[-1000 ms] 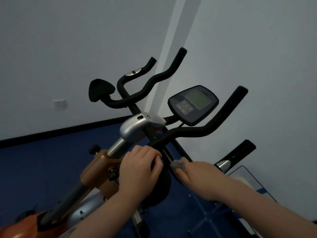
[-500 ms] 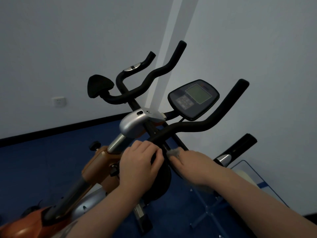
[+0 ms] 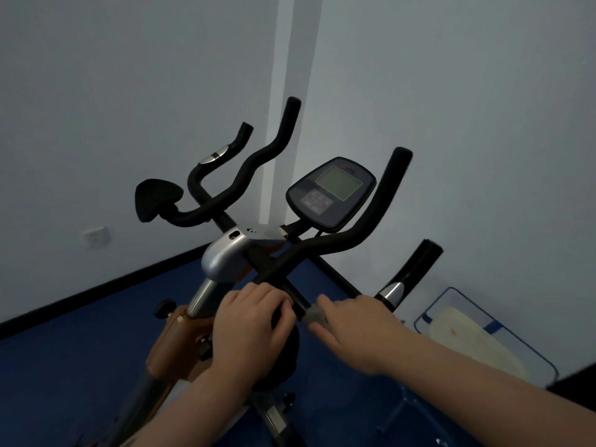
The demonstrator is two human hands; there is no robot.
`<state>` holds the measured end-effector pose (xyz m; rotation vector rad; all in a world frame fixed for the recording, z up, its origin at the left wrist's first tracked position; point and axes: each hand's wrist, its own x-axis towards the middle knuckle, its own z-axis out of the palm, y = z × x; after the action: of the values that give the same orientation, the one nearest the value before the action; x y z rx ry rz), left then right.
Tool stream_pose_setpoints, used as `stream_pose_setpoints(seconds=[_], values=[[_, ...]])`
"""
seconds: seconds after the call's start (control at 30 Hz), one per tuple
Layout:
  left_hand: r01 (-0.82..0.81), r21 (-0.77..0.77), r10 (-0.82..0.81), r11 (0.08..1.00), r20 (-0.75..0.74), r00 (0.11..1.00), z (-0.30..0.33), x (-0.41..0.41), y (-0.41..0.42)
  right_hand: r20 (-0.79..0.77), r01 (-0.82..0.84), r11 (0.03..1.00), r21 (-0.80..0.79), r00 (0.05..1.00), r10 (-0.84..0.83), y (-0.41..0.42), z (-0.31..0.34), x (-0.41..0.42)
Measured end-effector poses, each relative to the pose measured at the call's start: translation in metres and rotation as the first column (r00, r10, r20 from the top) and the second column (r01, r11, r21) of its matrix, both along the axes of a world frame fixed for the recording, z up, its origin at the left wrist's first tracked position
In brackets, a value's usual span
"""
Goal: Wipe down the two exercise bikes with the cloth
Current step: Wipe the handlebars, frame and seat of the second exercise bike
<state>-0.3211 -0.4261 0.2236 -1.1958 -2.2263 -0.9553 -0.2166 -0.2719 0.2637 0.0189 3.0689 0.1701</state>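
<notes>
1. Exercise bike (image 3: 180,337) fills the middle of the head view, standing on a dark blue floor (image 3: 64,366) in the corner of a pale-walled room; its orange and black frame runs down toward the lower left.
2. Black handlebars (image 3: 322,250) branch out from a silver stem cover (image 3: 225,256), with several foam-covered grips curving up toward the wall.
3. Console (image 3: 332,193), dark with a greenish screen and a keypad below it, sits tilted between the upper grips.
4. Left hand (image 3: 251,327) grips the near end of the handlebar, fingers curled over the top of the black bar just below the stem cover.
5. Right hand (image 3: 354,330) holds the cloth (image 3: 314,316), a small grey wad that shows past the fingertips and is pressed against the black bar right beside the left hand's fingers; the 2 hands are near each other but not touching.
6. How the right hand's fingers wrap the cloth underneath cannot be told, since the back of the hand hides them and the hand is slightly blurred.
7. Another black grip with a silver collar (image 3: 392,290) angles up just past the right hand.
8. Clear storage bin (image 3: 483,337) with blue trim sits on the floor at the right, by the wall, with something pale inside.
9. White wall socket (image 3: 95,237) is on the left wall above a black skirting strip (image 3: 96,291).
10. Only 1 bike can be made out with certainty.
</notes>
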Motion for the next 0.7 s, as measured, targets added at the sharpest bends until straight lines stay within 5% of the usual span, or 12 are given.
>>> stream_pose_setpoints(seconds=[0.13, 0.33, 0.53, 0.7], values=[[-0.01, 0.015, 0.01, 1.0, 0.008, 1.0, -0.005, 0.0, -0.003, -0.122, 0.138, 0.982, 0.128, 0.985, -0.123, -0.011, -0.02, -0.02], [-0.017, 0.045, 0.014, 0.999, 0.058, 0.998, -0.007, 0.0, -0.004, -0.302, -0.047, 0.995, 0.092, 0.951, 0.073, 0.027, 0.004, 0.029], [-0.029, 0.057, 0.027, 0.998, 0.046, 0.999, -0.007, 0.0, -0.004, -0.631, 0.2, 0.96, -0.194, 0.724, -0.278, 0.046, -0.004, 0.031], [-0.051, 0.056, 0.048, 0.997, 0.059, 0.997, -0.008, 0.003, -0.003, -0.598, -0.099, 0.987, 0.128, 0.786, 0.157, 0.053, -0.016, 0.037]])
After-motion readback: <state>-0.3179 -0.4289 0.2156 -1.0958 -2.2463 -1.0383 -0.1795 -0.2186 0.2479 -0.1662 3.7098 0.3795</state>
